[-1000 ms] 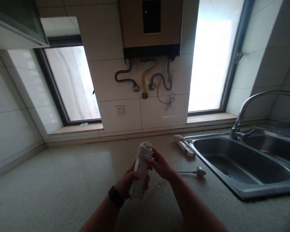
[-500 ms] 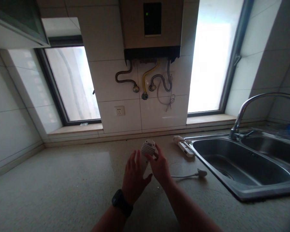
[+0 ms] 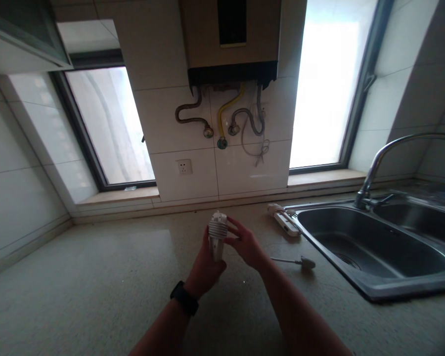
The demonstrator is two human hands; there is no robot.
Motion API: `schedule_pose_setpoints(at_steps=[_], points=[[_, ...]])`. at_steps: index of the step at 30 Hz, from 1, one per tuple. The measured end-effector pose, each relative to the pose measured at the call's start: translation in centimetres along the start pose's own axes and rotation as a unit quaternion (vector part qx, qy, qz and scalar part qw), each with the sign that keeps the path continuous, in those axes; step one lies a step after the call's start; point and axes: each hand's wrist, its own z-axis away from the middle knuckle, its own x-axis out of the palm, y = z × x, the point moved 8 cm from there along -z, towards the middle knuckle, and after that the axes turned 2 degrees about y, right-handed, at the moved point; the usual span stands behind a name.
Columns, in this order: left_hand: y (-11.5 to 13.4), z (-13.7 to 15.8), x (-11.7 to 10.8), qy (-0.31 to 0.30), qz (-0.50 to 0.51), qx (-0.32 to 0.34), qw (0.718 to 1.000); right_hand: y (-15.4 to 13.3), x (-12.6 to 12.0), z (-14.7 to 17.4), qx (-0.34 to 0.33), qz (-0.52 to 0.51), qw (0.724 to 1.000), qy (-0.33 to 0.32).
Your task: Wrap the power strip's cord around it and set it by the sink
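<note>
My left hand [image 3: 208, 264] is wrapped around the lower part of a white power strip [image 3: 216, 248], held tilted up over the counter. Several turns of its white power cord [image 3: 218, 229] lie around the far end of the strip. My right hand [image 3: 246, 247] is at the right side of these turns, thumb and fingers closed on the cord, though the exact pinch is partly hidden. From behind my right wrist the cord's loose end runs right to a white plug [image 3: 307, 262] on the counter.
A second white power strip [image 3: 287, 225], its cord wound around it, lies beside the double steel sink [image 3: 367, 291] with its tall faucet [image 3: 371, 173]. Speckled counter [image 3: 96, 277] stretches left. A water heater [image 3: 232, 47] and a wall socket [image 3: 184, 167] are on the tiled wall.
My left hand has gone from spread fingers to a grip around the power strip. The strip has turned more upright and shifted slightly left. My right hand stays at the cord turns.
</note>
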Motion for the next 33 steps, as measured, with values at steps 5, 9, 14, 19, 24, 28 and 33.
schedule_pose_setpoints(at_steps=[5,9,14,19,24,28,33], points=[[-0.2,0.3,0.8,-0.04,0.098,-0.047,0.993,-0.9,-0.5,0.5,0.02,0.041,0.999,-0.009],[0.4,0.6,1.1,-0.072,0.126,-0.045,0.988,-1.7,-0.2,1.1,0.008,0.061,0.997,-0.042],[-0.4,0.8,1.4,-0.102,0.145,-0.095,0.98,-1.7,0.0,1.3,-0.011,0.094,0.995,-0.013],[-0.4,0.9,0.8,-0.056,0.249,-0.177,0.951,-2.5,1.2,1.6,-0.048,0.104,0.993,-0.015],[1.2,1.1,0.5,-0.077,0.324,-0.173,0.927,-3.9,2.1,2.0,-0.028,0.011,0.998,-0.053],[1.5,1.2,0.4,-0.088,0.314,-0.179,0.928,-4.3,2.2,2.2,-0.026,0.001,0.997,-0.072],[1.1,0.9,0.0,-0.05,0.208,-0.152,0.965,-3.8,2.3,2.2,-0.043,0.023,0.996,-0.075]])
